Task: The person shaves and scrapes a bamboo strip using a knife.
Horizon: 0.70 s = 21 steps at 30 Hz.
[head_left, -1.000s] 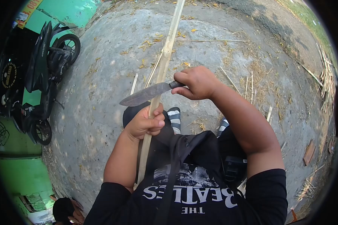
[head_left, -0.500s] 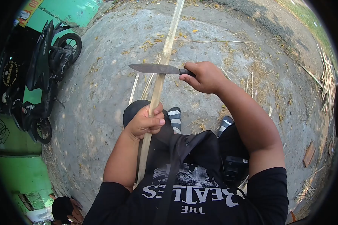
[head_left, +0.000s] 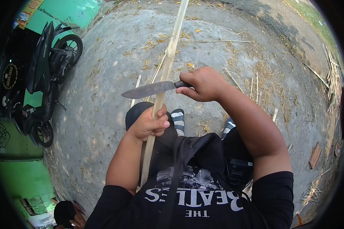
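Pale strip [head_left: 167, 65]: 1, left grip [head_left: 147, 125]; knife [head_left: 148, 90]: 1, right grip [head_left: 203, 84].

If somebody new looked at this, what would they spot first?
Probably the big knife near the middle, gripped in the right hand, its blade crossing a long pale strip that the left hand holds. Next might come the white lettering, upside down on the black shirt at the bottom. The dark motorbike at the far left, seeming tipped sideways in this view, could catch the eye too.
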Available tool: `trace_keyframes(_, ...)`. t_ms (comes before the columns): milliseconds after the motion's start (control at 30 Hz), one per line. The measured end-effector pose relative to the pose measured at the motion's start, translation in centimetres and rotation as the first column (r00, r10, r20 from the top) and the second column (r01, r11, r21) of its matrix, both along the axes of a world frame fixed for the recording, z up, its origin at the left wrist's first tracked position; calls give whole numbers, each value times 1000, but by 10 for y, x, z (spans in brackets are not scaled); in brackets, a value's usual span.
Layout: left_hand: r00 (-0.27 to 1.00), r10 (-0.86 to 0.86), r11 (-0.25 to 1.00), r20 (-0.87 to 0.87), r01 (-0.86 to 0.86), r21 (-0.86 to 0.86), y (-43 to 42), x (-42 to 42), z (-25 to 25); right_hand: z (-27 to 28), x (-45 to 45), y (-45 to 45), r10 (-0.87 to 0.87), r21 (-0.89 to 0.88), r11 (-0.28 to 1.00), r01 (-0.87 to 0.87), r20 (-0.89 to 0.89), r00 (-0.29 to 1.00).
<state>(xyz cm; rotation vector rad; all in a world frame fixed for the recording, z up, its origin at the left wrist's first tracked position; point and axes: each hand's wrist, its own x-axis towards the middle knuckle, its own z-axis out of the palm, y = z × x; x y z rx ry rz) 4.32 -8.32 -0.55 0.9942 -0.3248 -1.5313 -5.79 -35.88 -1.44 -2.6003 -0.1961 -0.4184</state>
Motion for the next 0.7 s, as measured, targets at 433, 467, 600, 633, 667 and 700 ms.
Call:
trace_keyframes(433,998,-47,999,-29,47,-2,4,-1,-5,-11,2,-23,-114,206,972,116,-19,993)
trace_keyframes(467,999,-49,999,-22,49,3,4,-1,-5,-13,3,-30,-181,252,949,191,-62,981)
trace_keyframes(600,997,-55,998,-53,55,-8,5,0,-3,-16,1,-35,-209,221,953,209,-23,978)
trace_keyframes(633,995,-60,998,-76,58,-19,4,0,-2,-12,0,-29,-149,124,982,142,50,988)
trace_keyframes(667,998,-51,999,-47,51,7,1,-2,0,-9,-2,-19,-95,95,991,90,48,994)
trace_keyframes(700,998,-52,999,-34,52,7,0,-3,-1,-4,-4,-12,-41,64,997,38,43,998)
